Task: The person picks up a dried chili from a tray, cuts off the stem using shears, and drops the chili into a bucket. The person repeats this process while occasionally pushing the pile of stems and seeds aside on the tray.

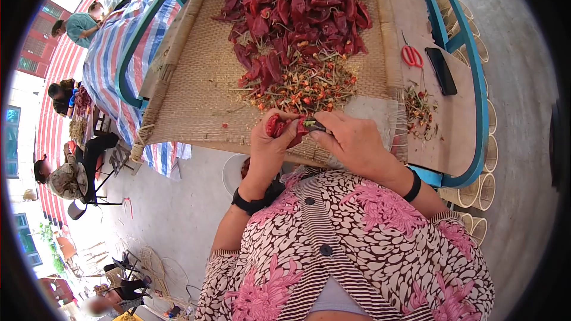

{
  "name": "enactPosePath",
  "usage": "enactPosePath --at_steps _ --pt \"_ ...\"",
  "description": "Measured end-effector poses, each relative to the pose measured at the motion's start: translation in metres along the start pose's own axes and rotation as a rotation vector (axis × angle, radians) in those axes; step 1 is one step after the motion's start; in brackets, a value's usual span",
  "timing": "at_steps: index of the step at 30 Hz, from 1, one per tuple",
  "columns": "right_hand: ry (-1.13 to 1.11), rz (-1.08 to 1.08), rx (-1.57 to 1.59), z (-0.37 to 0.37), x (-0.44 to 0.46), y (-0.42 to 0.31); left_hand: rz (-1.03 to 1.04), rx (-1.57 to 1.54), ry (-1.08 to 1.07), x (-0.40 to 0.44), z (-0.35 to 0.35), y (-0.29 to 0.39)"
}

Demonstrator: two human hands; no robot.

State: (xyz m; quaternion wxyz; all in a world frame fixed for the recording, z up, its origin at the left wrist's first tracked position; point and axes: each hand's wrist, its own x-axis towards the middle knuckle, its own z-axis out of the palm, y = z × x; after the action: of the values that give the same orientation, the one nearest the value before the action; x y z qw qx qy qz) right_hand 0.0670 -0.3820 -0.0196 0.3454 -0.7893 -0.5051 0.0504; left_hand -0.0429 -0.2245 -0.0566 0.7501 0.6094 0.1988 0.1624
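Observation:
My left hand (270, 142) is closed round a dried red pepper (301, 133), its wrinkled skin showing between the fingers. The pepper's greenish stem end (309, 122) points toward my right hand (354, 142). That hand is closed too, its thumb and index finger pinching a slim dark piece (321, 126) against the stem end; its kind I cannot make out. Just beyond both hands, a pile of stems and seedy cores (315, 83) lies on a woven tray (196, 83). Farther back on the tray is a large heap of dried red peppers (291, 12).
Right of the tray, red-handled scissors (411, 56), a black phone (441, 71) and scattered stems (421, 110) lie on a board (440, 148) inside a blue-green metal frame (479, 83). A pale bowl (232, 172) sits below my left forearm. Several people work at the left.

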Motion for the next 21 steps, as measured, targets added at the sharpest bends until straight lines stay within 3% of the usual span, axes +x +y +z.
enactPosePath --at_steps 5,8,10,13,16,19,21 --pt "0.008 0.106 0.155 0.004 0.004 -0.001 -0.022 -0.248 0.108 -0.004 0.011 0.001" --pt "0.058 0.107 0.135 0.004 0.005 -0.002 0.062 -0.077 0.068 -0.004 0.016 0.010" --pt "0.051 0.089 0.146 0.007 0.003 0.003 -0.020 -0.161 0.005 -0.004 0.008 0.009" --pt "0.023 0.100 0.568 0.016 0.001 0.010 -0.110 -0.259 -0.026 -0.002 0.004 0.004" --pt "-0.298 0.403 1.088 0.004 0.001 0.008 -0.128 -0.420 -0.105 -0.002 0.000 0.001" --pt "-0.469 0.596 1.460 -0.002 0.001 0.010 -0.094 -0.524 -0.236 0.002 -0.009 -0.006" --pt "-0.516 0.610 1.579 0.000 -0.002 0.013 -0.076 -0.561 -0.293 0.007 -0.011 -0.011"
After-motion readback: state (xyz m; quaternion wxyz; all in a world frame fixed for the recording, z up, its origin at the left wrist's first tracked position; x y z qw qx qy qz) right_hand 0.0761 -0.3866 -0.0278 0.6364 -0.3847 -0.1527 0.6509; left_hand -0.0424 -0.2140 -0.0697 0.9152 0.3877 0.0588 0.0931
